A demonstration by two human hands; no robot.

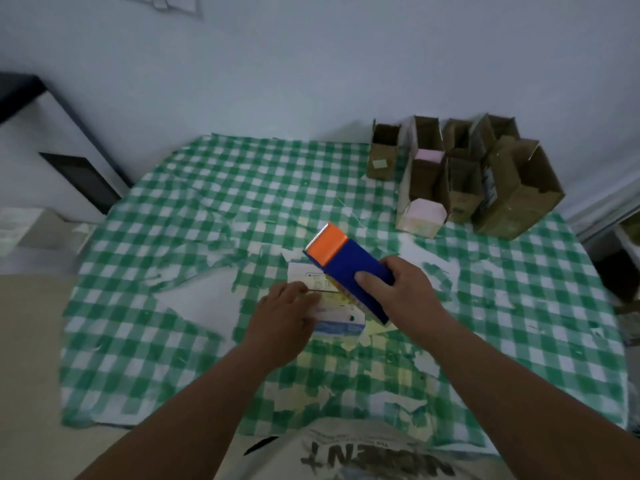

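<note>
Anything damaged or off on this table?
Yes: the green-and-white checked tablecloth is badly worn, its print peeled off in ragged white patches around the small white carton and toward the near edge, with yellowish stains. The blue-and-orange tape dispenser and brown cardboard boxes look intact.

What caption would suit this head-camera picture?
Right hand holds a tape dispenser over a box under the left hand, on a checked cloth.

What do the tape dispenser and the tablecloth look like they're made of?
Tape dispenser: likely hard plastic, smooth, evenly coloured blue and orange. Tablecloth: probably thin plastic sheet or coated cloth; its green check print has flaked off in patches.
</note>
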